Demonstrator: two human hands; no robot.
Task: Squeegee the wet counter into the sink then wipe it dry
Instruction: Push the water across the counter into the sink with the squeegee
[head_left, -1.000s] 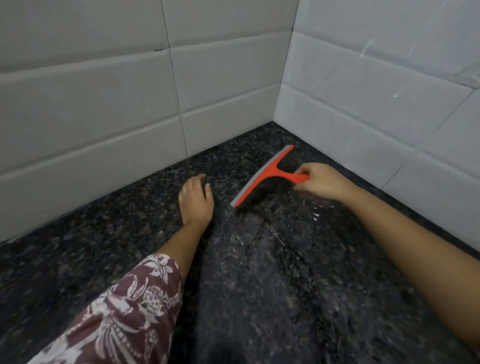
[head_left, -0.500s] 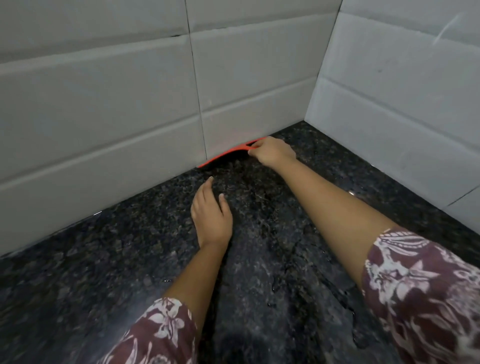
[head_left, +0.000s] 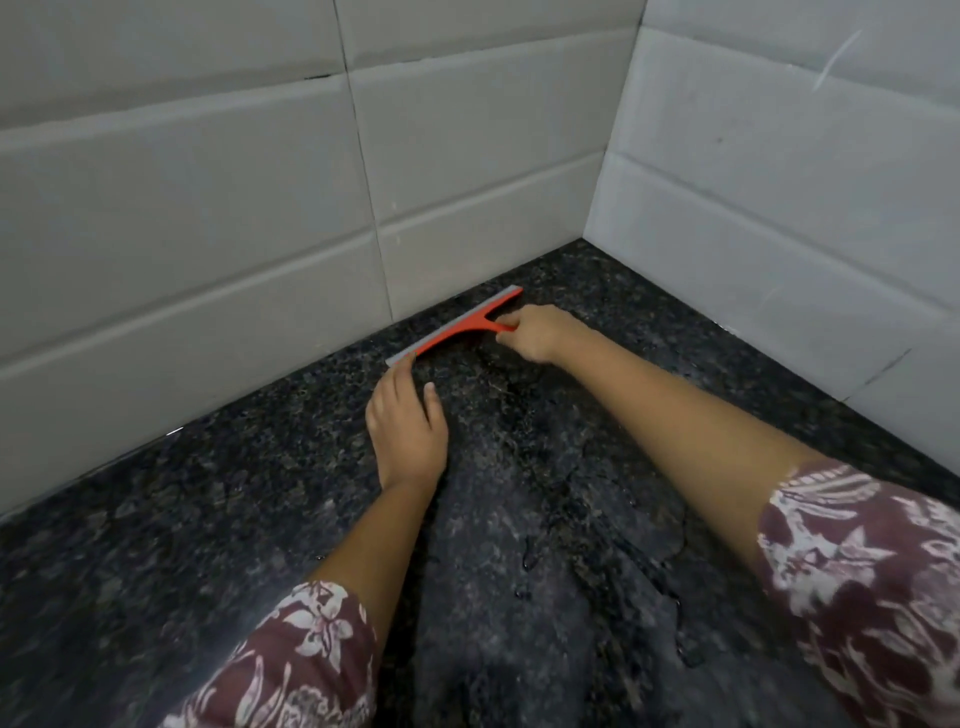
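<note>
An orange squeegee (head_left: 457, 327) with a grey rubber blade lies blade-down on the dark speckled granite counter (head_left: 208, 519), a little way out from the back wall. My right hand (head_left: 535, 332) grips its short handle. My left hand (head_left: 408, 431) rests flat on the counter, fingers slightly apart, with a fingertip at the blade's left end. Water streaks and droplets (head_left: 530, 558) shine on the counter between my forearms. No sink or cloth is in view.
White tiled walls (head_left: 208, 208) meet in a corner at the back right and bound the counter on two sides. My floral maroon sleeves (head_left: 872, 582) fill the lower corners.
The squeegee went from mid-counter to the foot of the back wall, and has now come a short way back off the wall. My left hand stayed flat on the counter.
</note>
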